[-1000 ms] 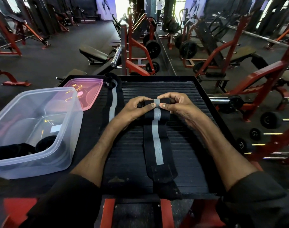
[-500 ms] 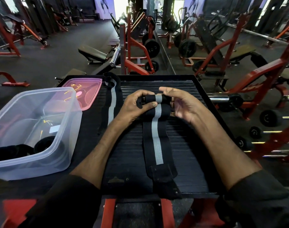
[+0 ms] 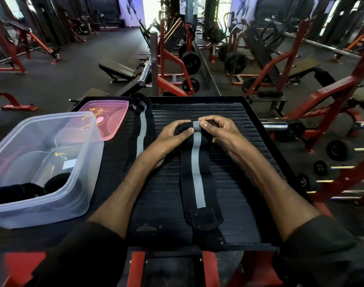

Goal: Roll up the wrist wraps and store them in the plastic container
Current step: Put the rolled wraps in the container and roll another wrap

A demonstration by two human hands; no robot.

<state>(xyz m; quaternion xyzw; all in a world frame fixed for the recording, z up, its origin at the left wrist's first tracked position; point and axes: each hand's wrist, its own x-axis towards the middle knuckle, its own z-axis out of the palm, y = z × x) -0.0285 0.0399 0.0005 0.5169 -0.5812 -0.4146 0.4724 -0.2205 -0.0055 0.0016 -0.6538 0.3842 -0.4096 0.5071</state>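
Cloth of the wrist wrap [image 3: 195, 172] looks soft, light and limp, so the roll would likely loosen unless it is pinched tight at both sides. It lies lengthwise on the ribbed black platform [image 3: 239, 183], with its far end rolled. The left hand [image 3: 172, 134] and right hand [image 3: 218, 129], close together, both pinch that small roll, and their fingers cover most of it. The wrap's near end blurs into the dark platform edge. Dark rolls [image 3: 58, 183] show dimly through the plastic container [image 3: 77, 195] at left; their number is unclear.

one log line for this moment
wrap: far end rolled, rest flat | left hand: grips rolled end | right hand: pinches rolled end | second wrap: unrolled | container: rolls inside
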